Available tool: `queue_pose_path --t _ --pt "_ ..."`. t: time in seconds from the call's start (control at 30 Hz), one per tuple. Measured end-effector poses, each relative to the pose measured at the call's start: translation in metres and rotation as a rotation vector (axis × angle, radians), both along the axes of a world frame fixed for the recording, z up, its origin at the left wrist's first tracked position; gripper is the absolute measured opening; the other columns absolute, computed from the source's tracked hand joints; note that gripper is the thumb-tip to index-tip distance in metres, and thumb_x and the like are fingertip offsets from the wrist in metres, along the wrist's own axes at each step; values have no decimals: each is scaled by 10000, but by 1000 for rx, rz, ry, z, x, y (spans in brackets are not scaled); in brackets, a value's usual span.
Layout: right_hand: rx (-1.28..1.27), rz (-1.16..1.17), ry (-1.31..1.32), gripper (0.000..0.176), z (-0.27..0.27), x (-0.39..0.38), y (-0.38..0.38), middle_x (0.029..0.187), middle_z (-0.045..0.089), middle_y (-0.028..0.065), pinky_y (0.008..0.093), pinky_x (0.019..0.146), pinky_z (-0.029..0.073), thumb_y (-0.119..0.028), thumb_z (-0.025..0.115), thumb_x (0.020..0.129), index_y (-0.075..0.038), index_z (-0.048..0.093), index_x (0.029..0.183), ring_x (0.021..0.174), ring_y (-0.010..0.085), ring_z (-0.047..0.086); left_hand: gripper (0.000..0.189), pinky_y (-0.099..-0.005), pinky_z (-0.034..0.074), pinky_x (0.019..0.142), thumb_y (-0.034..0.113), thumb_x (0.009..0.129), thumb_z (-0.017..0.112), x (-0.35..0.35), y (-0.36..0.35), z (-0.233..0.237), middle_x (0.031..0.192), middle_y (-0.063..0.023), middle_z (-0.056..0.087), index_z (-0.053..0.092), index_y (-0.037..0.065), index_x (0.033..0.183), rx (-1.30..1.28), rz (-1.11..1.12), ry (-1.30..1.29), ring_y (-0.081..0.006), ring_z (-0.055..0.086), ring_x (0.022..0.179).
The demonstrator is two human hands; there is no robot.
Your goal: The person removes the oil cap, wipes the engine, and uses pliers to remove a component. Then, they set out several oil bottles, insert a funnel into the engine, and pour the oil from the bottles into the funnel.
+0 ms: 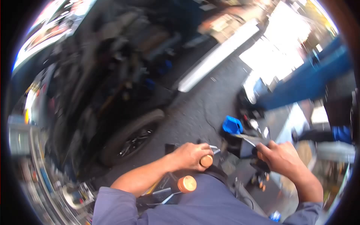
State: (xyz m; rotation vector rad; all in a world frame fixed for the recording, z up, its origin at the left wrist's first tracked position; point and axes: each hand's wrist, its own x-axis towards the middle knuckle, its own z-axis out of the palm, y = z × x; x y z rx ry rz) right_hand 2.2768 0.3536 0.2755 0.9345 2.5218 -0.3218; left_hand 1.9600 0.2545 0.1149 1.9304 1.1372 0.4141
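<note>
My left hand (193,155) is closed around the neck end of a dark bottle, whose orange cap (206,161) shows below the fingers. Another dark bottle (168,186) with a larger orange cap (187,184) lies between my left forearm and my body. To the right, my right hand (279,155) has its fingers wrapped on a dark container (240,147) with a pale stripe; motion blur hides its exact kind. A blue funnel-like piece (232,125) appears just beyond that container.
At left stands a dark vehicle with its front wheel (133,140) near my left arm. A blue lift post (307,80) slants in from the right. A long white strip (219,56) crosses the dark floor (198,105). Shelving (35,150) lines the left edge.
</note>
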Motion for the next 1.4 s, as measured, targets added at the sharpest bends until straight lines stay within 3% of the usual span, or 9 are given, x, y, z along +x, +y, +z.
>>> queue_pose_path --t 0.27,0.5,0.6,0.73,0.93,1.07,1.13,1.33,1.4 --pt "188 413 -12 217 106 -145 9 785 697 114 448 618 502 -193 722 885 -124 710 1090 690 331 709 438 -429 616 874 255 795 824 -85 -140 33 1196 -75 692 699 111 1190 112 734 7 -334 725 1011" --pt "284 881 38 305 176 -311 -65 816 719 96 459 653 541 -236 744 879 -145 734 1170 728 311 729 472 -417 576 942 281 788 868 -131 -289 46 1170 -99 695 714 91 1190 118 1309 -20 -321 703 1058" --pt "358 1073 195 404 188 -379 -119 754 682 77 454 594 513 -264 805 746 -172 754 1136 638 318 690 463 -408 567 960 291 776 886 -155 -360 35 1130 -94 710 734 93 1166 137 1503 -50 -303 704 1067" --pt "259 1179 326 452 211 -475 -203 704 655 26 441 654 550 -249 807 653 -152 763 1092 639 283 690 447 -404 566 962 285 777 888 -199 -459 22 1136 -88 716 742 101 1158 161 1645 -71 -302 709 1057" --pt "325 1318 869 409 236 -589 -338 739 685 5 375 639 381 -389 867 616 -145 774 931 610 238 628 439 -398 579 923 271 770 885 -266 -616 49 1107 -83 716 740 105 1150 134 1796 -26 -305 715 1009" --pt "291 1470 915 628 271 -674 -378 907 738 78 384 764 432 -550 850 648 -64 757 1035 785 268 667 404 -411 580 856 275 775 860 -301 -688 66 1057 -84 708 732 104 1118 158 1934 151 -321 713 950" --pt "338 1574 823 843 289 -728 -363 1033 752 98 403 844 406 -757 788 688 -35 744 1121 906 264 660 400 -414 581 853 260 768 864 -319 -720 66 1055 -85 708 733 103 1113 181 2024 180 -321 714 940" --pt "152 1355 761 943 309 -855 -427 1164 674 121 401 959 458 -721 849 672 3 673 1249 1070 283 646 382 -405 582 844 202 707 901 -400 -796 56 975 -116 731 758 69 1036 209 2218 184 -322 722 918" --pt "17 1323 784 787 307 -899 -445 1151 677 119 383 947 474 -520 888 717 3 661 1260 1064 259 643 379 -399 580 842 189 705 901 -433 -821 51 974 -116 734 759 65 1034 181 2210 131 -317 725 913"
